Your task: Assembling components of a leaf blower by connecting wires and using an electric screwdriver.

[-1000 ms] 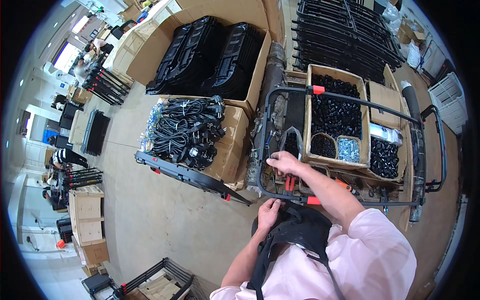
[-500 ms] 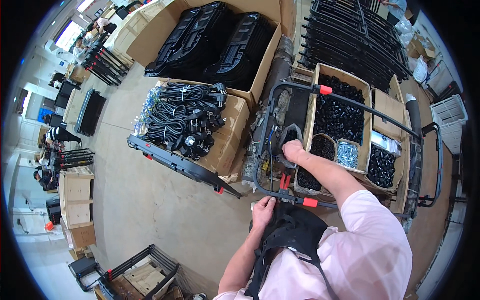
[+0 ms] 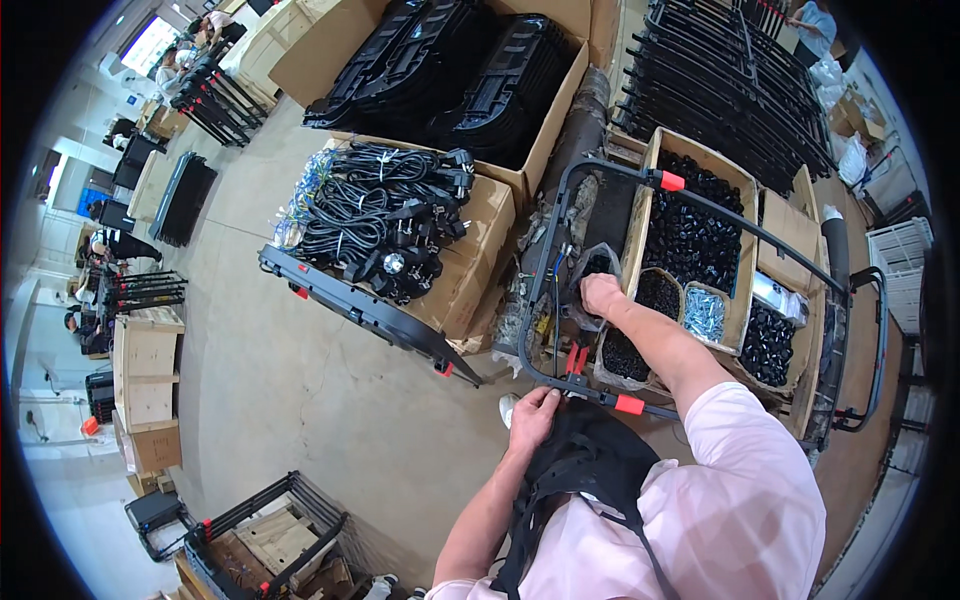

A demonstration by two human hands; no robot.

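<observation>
Far left: co-workers bent over their work; a pale wooden crate nearer, standing on the floor. Next, a long black part with red bits, sloping along the near side of a carton. On that carton, a heap of black cables with plugs. Behind it, an open box of stacked black panels.

My left hand: thumb and fingers pinched on the near-left corner of a black tubular frame with red sleeves. Frame lies before me, above the parts trays. My right hand, seen inside the frame's outline, dips into a clear bag of dark parts; fingertips hidden, can't tell whether they grip.

Just right: a tub of small black pieces, then silvery screws. Far right: white crates.
</observation>
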